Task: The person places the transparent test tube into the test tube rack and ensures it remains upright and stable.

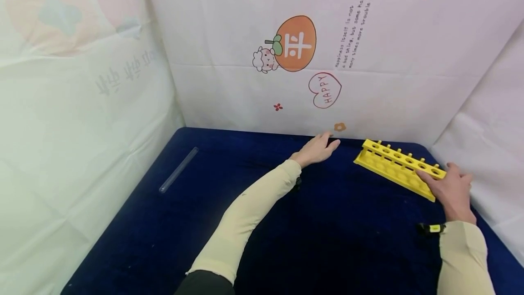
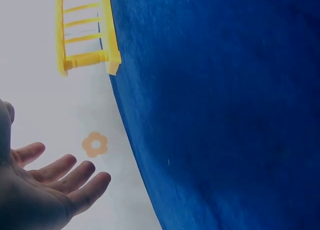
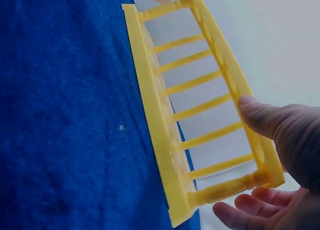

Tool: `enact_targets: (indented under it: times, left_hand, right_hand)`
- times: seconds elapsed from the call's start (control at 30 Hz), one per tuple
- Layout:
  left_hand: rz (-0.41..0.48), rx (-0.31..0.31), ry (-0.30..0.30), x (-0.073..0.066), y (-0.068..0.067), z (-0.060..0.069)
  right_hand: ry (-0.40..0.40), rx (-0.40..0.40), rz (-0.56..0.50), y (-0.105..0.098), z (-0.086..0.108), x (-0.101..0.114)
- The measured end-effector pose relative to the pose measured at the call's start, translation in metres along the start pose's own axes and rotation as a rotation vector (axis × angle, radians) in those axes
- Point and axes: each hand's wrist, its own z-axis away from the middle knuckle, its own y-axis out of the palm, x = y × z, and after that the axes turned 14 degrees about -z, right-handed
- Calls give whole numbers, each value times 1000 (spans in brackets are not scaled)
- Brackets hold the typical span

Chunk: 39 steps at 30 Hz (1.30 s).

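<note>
Right hand [image 1: 453, 192] gripping one end of a yellow test-tube rack [image 1: 396, 174]

The thumb is pressing on the rim of the rack's holed upper plate, while the fingers are bending around the near right end; which of those fingers are touching the plastic is not fully clear. The rack is standing upright on the navy table cover [image 1: 348, 236], by its far right corner, and is slanting with its other end pointing toward the back edge. Six round holes are lining the upper plate, with small pegs rising beside them.

The left hand [image 1: 315, 150] is hovering or resting near the back edge, empty, its fingers spreading loosely; whether it is touching the cover is hard to tell. A clear test tube [image 1: 178, 170] is lying flat near the table's left edge, well apart from both hands. Behind, a white printed backdrop [image 1: 229, 99] is hanging, its orange flower [image 2: 89, 140] showing close to the left fingertips. Cream sleeves [image 1: 241, 213] are covering both forearms.
</note>
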Motion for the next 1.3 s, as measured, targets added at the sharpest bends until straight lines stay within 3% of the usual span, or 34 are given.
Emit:
enact_targets:
  times: [0.33, 0.63, 1.0, 1.3]
  left_hand:
    - [27, -8, 0, -9, 10, -3]
    - [83, -11, -10, -12, 18, -6]
    - [170, 8, -29, -20, 27, -8]
    - [230, 4, -10, -26, 35, -11]
  right_hand:
    - [-86, -51, 2, 9, -13, -17]
    - [-88, -96, -24, 9, -14, -22]
    - [-31, -168, -91, 4, -10, -26]
    - [-82, -183, -64, 4, -10, -30]
